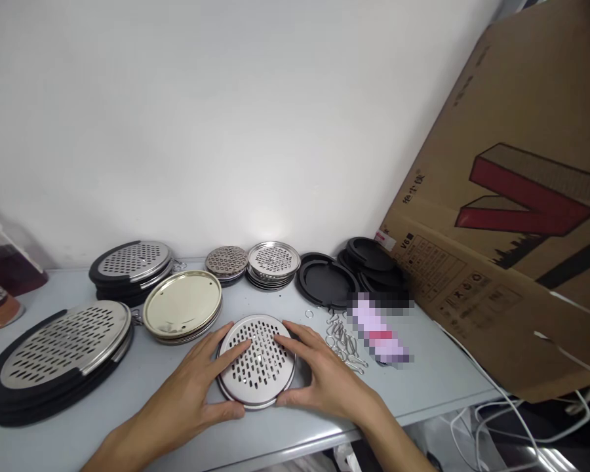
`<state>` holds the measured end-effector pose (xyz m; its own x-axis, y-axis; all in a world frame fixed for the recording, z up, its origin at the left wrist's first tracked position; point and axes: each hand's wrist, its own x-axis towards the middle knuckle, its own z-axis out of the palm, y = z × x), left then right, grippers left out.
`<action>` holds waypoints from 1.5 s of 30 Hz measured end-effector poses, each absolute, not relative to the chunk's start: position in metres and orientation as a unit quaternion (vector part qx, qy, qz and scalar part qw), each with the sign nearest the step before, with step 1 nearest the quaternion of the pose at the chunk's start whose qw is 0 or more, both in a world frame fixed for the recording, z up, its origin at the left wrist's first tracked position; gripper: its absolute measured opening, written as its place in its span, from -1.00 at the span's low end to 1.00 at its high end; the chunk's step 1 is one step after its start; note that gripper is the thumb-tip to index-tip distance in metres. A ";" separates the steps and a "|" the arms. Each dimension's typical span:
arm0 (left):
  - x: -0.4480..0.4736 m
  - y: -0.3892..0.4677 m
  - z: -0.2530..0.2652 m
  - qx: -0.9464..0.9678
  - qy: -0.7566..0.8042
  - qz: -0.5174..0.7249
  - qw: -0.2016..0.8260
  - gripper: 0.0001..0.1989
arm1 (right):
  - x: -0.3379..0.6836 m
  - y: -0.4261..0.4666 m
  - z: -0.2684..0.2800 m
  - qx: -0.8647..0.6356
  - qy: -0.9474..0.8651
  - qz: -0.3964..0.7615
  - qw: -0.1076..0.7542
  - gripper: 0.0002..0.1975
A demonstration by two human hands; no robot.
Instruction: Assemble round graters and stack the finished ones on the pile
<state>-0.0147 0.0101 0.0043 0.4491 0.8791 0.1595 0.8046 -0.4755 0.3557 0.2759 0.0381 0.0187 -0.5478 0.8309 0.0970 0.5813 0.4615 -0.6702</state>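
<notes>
At the front of the grey table, my left hand (196, 377) and my right hand (324, 377) grip a round perforated metal disc (260, 377) from both sides. It lies flat, seemingly stacked on another round piece whose rim shows below. My thumbs press its near edge, while fingertips of both hands rest on its top and far rim. Behind it stand a stack of shiny perforated discs (274, 261) and a smaller stack with a brownish perforated top (226, 262). Gold-coloured round plates (181, 305) are piled left of my hands. Small metal wire clips (343, 341) lie scattered right of them.
Black round rims (327, 282) lie at the back right, beside a large cardboard box (472, 275) leaning over the table. Black-rimmed perforated discs (61, 347) are stacked at left, with more behind (132, 262). White cables (511, 419) hang beyond the right edge. A blurred purple item (378, 331) sits near the clips.
</notes>
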 end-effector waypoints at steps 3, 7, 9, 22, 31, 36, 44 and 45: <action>-0.015 0.011 0.004 0.844 0.498 0.164 0.110 -0.16 | 0.277 0.040 0.017 -0.433 -0.816 0.291 0.249 -0.19; -0.014 0.011 0.005 0.840 0.503 0.163 0.116 -0.17 | 0.304 0.060 0.024 -0.553 -0.718 0.162 0.391 -0.57; -0.014 0.011 0.006 0.838 0.506 0.161 0.122 -0.17 | 0.327 0.078 0.033 -0.654 -0.645 0.067 0.389 -0.60; -0.014 0.010 0.006 0.835 0.507 0.170 0.129 -0.17 | 0.365 0.156 0.043 -0.789 -0.605 -0.025 0.105 -0.71; -0.015 0.009 0.005 0.837 0.503 0.172 0.131 -0.15 | 0.358 0.200 0.089 -0.787 -0.583 -0.092 0.182 -0.63; -0.014 0.010 0.007 0.834 0.507 0.169 0.136 -0.12 | 0.368 0.208 0.094 -0.747 -0.575 -0.150 0.299 -0.64; -0.015 0.010 0.003 0.834 0.504 0.185 0.129 -0.13 | 0.368 0.176 0.096 -0.623 -0.565 -0.199 0.503 -0.67; -0.015 0.009 0.003 0.836 0.502 0.181 0.130 -0.14 | 0.363 0.167 0.097 -0.613 -0.581 -0.172 0.507 -0.67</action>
<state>-0.0150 0.0092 0.0033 0.4307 0.8861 0.1711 0.7920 -0.4620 0.3991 0.3633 0.1672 0.0965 0.2650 0.5380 0.8002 0.8869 0.1898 -0.4213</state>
